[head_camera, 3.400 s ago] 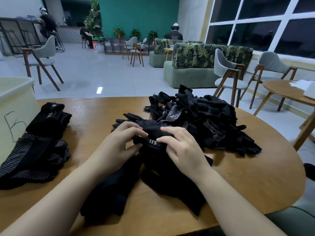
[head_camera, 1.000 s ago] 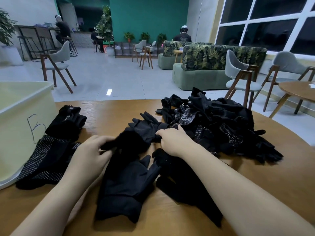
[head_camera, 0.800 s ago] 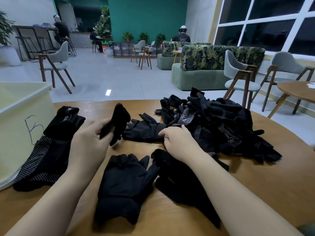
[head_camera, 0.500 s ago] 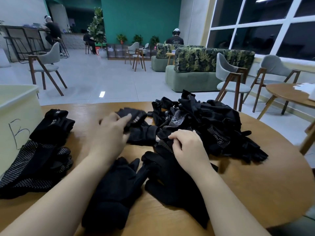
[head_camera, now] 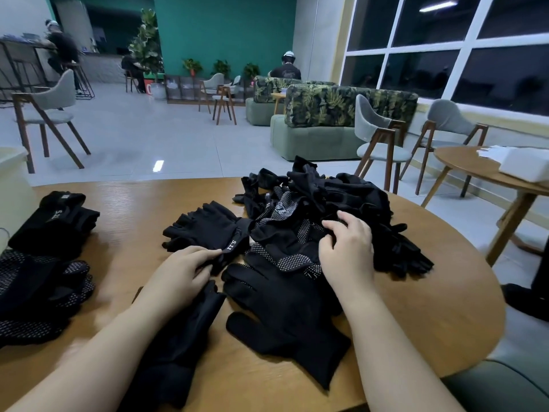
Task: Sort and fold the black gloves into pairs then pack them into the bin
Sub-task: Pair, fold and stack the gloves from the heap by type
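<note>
Lounge with sofa (head_camera: 326,126), chairs; round wooden table (head_camera: 430,307). Glove pile (head_camera: 341,209) center-right, right hand (head_camera: 347,251) fingers curled gripping into it. Left hand (head_camera: 184,272) pinches cuff of fingerless glove (head_camera: 205,227). Bin (head_camera: 12,185) far left.

Black fingerless gloves (head_camera: 205,228) with a white "5.11" cuff mark lie under the left hand (head_camera: 178,275); black gloves studded with white grip dots (head_camera: 292,257) sit under the right hand (head_camera: 349,254). Plain black gloves (head_camera: 285,316) spread between the wrists across a honey-brown wood-grain table (head_camera: 430,307). Left of the left hand, more white-dotted black gloves (head_camera: 38,292). Beyond: a teal wall (head_camera: 225,28) and a green leaf-print sofa (head_camera: 332,107).
</note>
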A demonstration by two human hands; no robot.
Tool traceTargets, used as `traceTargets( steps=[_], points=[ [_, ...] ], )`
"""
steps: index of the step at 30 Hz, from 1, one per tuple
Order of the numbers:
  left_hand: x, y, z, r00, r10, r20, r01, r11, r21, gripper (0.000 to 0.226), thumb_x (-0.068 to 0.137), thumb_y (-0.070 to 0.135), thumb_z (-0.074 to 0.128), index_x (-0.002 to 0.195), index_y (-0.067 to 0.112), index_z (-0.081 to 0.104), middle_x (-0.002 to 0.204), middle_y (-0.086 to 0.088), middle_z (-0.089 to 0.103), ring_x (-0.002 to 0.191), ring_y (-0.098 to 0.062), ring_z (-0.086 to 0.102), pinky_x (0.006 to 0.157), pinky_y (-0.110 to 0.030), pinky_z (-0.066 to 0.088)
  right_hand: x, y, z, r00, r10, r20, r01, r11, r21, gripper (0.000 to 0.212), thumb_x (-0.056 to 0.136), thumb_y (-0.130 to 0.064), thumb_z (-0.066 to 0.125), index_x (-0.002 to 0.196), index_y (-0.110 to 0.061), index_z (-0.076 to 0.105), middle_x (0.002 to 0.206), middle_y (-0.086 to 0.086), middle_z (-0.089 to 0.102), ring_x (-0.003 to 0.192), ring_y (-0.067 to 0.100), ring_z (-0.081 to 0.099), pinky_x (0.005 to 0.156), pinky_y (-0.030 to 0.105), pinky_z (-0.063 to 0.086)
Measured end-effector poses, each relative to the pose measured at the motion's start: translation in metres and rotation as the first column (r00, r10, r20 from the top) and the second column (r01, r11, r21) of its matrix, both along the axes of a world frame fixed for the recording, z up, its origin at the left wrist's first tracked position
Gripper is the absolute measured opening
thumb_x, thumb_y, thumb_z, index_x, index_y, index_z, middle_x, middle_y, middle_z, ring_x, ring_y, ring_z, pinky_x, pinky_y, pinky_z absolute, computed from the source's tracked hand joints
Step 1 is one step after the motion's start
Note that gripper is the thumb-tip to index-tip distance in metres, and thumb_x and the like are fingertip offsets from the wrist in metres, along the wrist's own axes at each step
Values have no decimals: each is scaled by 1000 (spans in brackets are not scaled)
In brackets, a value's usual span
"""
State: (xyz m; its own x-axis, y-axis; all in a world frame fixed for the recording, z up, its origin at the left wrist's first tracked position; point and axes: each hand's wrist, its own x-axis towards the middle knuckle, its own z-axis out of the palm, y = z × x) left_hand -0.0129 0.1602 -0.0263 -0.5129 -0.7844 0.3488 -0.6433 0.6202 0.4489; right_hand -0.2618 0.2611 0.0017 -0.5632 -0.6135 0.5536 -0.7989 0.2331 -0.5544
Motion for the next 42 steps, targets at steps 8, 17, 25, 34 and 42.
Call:
traceTargets(
  steps=[8,17,25,34,42],
  points=[
    [-2,3,-3,997,45,64,-44,999,-20,37,97,18,45,132,27,54,128,5,52,119,-13,44,88,-19,32,-10,-54,29,979,77,-189,1,925,380,45,96,-26,42,141,-26,43,158,7,19,146,23,7,116,37,10],
    [-2,3,-3,998,51,-29,-52,998,-30,33,90,10,57,122,18,62,126,-2,51,117,-20,50,92,-26,38,-5,-54,35,967,33,-254,41,958,282,52,99,-28,37,149,-17,28,158,-3,17,141,16,16,108,38,16],
    [1,9,5,994,39,-101,-45,997,-57,34,87,14,63,121,21,62,119,6,51,113,-17,51,93,-26,38,26,-36,40,922,245,-301,-275,960,-60,52,92,-19,42,144,-10,40,153,3,33,136,17,35,105,38,24],
    [-5,20,54,831,46,-555,59,983,171,46,88,21,64,127,30,40,114,17,53,106,0,55,90,-24,49,88,-21,39,707,624,-333,-697,694,-180,48,93,-8,40,141,1,40,149,0,29,139,5,26,113,16,21],
    [12,55,78,550,-5,-835,248,956,158,42,92,19,49,125,42,38,126,15,50,104,6,60,77,-20,55,124,-11,30,659,734,-165,-741,596,-309,48,94,-11,43,142,-2,39,147,-11,26,139,-1,25,110,21,32]
  ],
)
